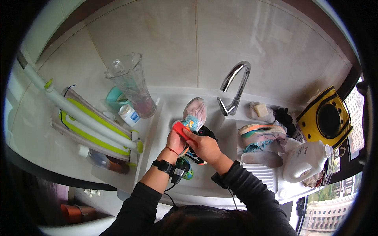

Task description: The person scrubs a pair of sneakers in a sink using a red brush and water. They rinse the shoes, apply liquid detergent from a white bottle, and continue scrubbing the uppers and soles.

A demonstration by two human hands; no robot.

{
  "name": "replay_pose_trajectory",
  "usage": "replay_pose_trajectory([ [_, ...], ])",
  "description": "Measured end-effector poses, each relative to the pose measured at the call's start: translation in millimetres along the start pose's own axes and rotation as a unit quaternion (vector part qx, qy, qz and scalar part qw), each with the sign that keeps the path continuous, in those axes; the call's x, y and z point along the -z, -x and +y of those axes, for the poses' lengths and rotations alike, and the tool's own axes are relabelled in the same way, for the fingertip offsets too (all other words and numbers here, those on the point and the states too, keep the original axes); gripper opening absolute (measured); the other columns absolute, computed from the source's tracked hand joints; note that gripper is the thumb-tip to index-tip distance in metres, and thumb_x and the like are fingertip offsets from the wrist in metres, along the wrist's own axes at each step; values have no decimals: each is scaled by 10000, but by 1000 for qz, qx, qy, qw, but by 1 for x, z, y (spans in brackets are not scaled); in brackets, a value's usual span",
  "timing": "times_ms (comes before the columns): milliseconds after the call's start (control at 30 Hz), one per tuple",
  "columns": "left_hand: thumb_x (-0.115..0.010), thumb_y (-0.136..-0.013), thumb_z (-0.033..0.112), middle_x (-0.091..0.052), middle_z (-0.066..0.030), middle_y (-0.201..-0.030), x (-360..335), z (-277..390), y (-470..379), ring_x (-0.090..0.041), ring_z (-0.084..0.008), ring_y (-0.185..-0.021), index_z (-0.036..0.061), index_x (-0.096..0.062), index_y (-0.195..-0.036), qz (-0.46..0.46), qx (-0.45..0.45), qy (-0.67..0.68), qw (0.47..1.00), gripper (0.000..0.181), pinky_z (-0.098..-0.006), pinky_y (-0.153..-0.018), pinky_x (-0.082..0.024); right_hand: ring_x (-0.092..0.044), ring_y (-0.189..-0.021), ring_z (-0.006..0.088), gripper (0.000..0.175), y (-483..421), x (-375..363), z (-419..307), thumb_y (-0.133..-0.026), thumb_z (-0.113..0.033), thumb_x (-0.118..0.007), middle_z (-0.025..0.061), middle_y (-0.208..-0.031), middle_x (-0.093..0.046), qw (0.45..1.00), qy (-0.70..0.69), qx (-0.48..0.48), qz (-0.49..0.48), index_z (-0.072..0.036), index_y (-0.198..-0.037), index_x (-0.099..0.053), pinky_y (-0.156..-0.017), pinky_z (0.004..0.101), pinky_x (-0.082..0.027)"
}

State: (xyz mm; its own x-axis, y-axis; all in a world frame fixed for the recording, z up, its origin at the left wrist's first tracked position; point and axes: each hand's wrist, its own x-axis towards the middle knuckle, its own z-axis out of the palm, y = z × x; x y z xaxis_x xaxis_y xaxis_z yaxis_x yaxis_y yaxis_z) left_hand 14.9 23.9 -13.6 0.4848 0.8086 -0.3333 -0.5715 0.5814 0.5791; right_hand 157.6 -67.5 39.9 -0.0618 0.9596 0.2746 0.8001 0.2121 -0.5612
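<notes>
Over the white sink basin [165, 118], my left hand [175, 143] grips a pale pink sneaker [199, 109] with light blue laces, its toe pointing away from me. My right hand [206, 147] holds a small red brush or block [181, 131] against the shoe's opening; its underside is hidden. Beneath my hands lie a black shoe [206, 132] and a green-and-blue shoe [187, 169], both partly covered. To the right, a matching pink sneaker [261, 134] rests on its side above a grey insole [262, 159].
A chrome faucet [236, 88] rises behind the basin. At left stand a glass vase [137, 91], a white jar [129, 115] and a flat mop [94, 124]. At right are a soap bar [261, 110], a white jug [304, 160] and a yellow bag [323, 118].
</notes>
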Motion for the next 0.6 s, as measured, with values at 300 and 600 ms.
replay_pose_trajectory([
  [300,-358,-944,295,-617,-119,-1197,-17,-13,8,-574,-266,-1110,24,-560,-1215,-26,26,16,999,433,-420,-1017,-419,-645,-860,394,388,-47,22,36,-920,-317,-585,209,-957,-663,992,-62,-99,41,-219,-1295,-587,-750,411,-515],
  [600,-386,-956,300,-629,-111,-1130,-17,-8,4,-595,-255,-1035,29,-560,-1157,-30,3,24,999,379,-401,-907,-470,-641,-730,391,397,-23,13,9,-910,-326,-585,183,-778,-655,997,52,-57,4,-270,-1302,-572,-657,469,-516],
])
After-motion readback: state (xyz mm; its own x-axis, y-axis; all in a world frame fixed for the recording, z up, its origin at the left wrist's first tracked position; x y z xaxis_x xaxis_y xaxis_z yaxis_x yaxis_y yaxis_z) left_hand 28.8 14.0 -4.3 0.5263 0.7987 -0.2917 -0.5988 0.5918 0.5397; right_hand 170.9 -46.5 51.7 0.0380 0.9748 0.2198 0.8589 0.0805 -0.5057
